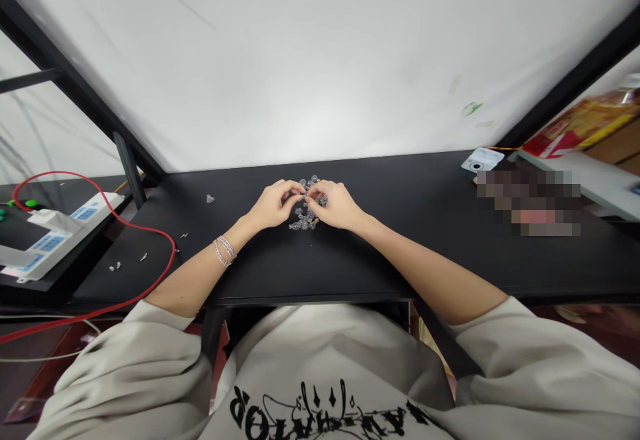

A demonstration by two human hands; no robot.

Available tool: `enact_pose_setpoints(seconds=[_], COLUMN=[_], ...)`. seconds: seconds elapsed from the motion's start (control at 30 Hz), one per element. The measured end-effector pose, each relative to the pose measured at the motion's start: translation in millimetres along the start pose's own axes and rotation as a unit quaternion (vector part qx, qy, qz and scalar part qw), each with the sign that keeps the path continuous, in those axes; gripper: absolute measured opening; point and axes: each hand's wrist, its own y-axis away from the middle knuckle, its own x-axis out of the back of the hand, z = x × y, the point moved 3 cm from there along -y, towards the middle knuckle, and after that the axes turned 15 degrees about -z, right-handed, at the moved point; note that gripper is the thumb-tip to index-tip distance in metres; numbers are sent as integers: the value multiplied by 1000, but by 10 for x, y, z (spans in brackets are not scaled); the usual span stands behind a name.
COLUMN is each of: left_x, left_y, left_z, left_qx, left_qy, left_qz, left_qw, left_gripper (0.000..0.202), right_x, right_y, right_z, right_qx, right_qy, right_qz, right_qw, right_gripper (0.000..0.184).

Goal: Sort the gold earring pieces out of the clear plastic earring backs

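Note:
My left hand [274, 204] and my right hand [336, 204] meet over the middle of a black table [400, 240]. Both have their fingers curled in a pinch, fingertips almost touching, around a small silver part I cannot name. Under and around the fingers lies a little heap of small grey metal parts [306, 221]. A silver bracelet [225, 251] sits on my left wrist.
One loose grey part [210, 198] lies left of the hands, with tiny screws [116, 266] near the table's left edge. A red cable [150, 247] loops there beside white power strips [55, 240]. A white device [481, 160] and packaging [585, 123] sit at the far right.

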Motion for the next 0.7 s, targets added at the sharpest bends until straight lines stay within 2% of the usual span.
enact_pose_setpoints(seconds=[0.2, 0.4, 0.5, 0.6, 0.7], left_x=[27, 304, 427, 490, 500], left_y=[-7, 16, 44, 61, 64], left_z=[-39, -189, -317, -380, -359], left_qx=[58, 88, 128, 151, 143], left_qy=[32, -109, -140, -153, -154], left_qz=[-27, 1, 6, -23, -93], left_qw=[997, 990, 982, 976, 973], left_gripper=[22, 23, 21, 19, 16], right_x=[32, 24, 17, 16, 18], right_y=[8, 5, 7, 9, 9], right_z=[-11, 19, 24, 31, 34], right_qx=[-25, -40, -41, -42, -43], right_qy=[6, -2, -5, -9, -10], right_qz=[30, 36, 36, 36, 35], right_qw=[999, 999, 998, 998, 998], right_gripper=[10, 11, 11, 12, 12])
